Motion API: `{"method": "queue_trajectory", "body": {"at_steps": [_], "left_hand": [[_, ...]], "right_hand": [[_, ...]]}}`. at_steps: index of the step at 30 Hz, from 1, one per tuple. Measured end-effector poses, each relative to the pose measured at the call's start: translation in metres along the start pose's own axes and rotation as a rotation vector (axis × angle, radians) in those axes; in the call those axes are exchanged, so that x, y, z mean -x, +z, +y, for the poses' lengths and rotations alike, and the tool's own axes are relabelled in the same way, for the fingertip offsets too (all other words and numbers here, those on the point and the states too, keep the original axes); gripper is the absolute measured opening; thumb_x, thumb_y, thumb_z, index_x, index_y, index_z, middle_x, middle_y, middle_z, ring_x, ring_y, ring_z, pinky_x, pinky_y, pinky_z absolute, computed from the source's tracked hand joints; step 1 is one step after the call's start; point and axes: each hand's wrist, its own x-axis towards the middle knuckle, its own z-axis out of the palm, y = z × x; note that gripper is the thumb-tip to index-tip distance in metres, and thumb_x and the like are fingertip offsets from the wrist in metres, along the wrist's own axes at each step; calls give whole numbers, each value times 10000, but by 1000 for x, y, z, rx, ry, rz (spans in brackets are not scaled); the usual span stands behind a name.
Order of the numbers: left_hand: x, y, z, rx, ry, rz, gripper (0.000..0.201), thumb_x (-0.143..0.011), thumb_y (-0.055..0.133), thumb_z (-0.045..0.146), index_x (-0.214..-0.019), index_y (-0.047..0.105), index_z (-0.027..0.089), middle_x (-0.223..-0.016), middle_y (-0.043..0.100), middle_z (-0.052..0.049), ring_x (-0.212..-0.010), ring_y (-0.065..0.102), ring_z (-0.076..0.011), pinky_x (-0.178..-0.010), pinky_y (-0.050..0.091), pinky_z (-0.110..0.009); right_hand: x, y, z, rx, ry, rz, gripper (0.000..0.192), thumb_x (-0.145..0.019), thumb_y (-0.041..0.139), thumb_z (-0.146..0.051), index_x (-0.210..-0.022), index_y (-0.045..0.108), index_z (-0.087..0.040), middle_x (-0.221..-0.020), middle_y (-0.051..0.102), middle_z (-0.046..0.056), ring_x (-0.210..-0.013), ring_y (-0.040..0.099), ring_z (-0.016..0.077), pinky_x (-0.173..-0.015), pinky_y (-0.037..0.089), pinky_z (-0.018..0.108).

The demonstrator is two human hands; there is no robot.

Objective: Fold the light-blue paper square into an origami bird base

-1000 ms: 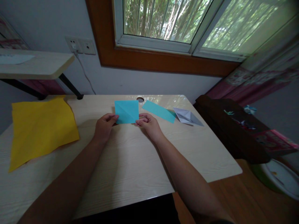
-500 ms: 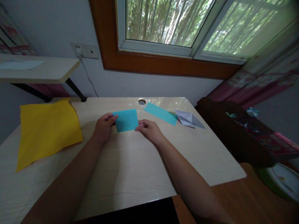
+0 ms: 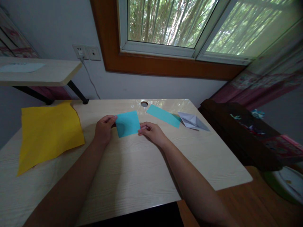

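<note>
Left hand [image 3: 103, 129] and right hand [image 3: 151, 132] each keep a pinching grip on opposite edges of a blue paper square [image 3: 127, 124] low over the pale surface [image 3: 132, 170]. Nearby lie a blue strip [image 3: 163, 115], white folded paper [image 3: 193, 120] and, well apart, a yellow sheet [image 3: 48, 132].

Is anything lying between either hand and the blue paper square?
Nothing visible. The left hand pinches the left edge of the blue paper square and the right hand pinches its right lower corner, over the table.
</note>
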Motion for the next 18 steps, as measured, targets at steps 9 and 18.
{"method": "queue_trajectory", "body": {"at_steps": [9,18], "left_hand": [[0,1,-1,-14,65,28,326,-747,792,401,-974,735,175,-779,694,0,-695,642,-141,-671,550,-255],[1,1,-1,-103,87,2,293,-769,733,406,-960,751,186,-811,714,-16,-665,640,-147,-631,545,-257]], "right_hand": [[-2,0,-4,-137,24,27,491,-749,814,-368,-1198,678,-225,-739,727,-18,-726,715,160,-750,564,308],[-1,-1,-6,-149,-43,103,353,-809,754,-422,-1111,734,-240,-788,717,-6,-727,681,147,-745,548,306]]}}
